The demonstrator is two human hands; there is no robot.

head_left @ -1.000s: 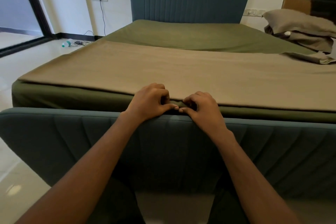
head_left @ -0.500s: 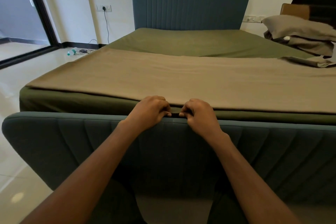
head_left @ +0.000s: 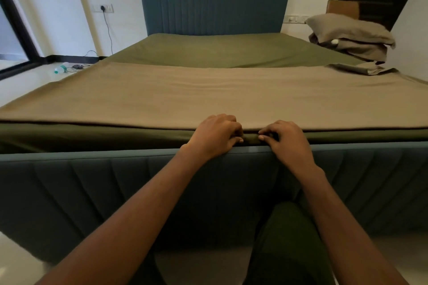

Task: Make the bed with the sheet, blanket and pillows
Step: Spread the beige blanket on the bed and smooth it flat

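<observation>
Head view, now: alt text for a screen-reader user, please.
The left hand and right hand, side by side, grip the green sheet at its edge along the blue footboard. A tan blanket covers the near part of the bed. Tan pillows are piled at far right, near the blue headboard.

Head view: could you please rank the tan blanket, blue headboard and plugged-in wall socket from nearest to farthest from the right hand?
1. Tan blanket, just beyond the right hand.
2. Blue headboard, far end of the bed.
3. Plugged-in wall socket, back wall, far left.
</observation>
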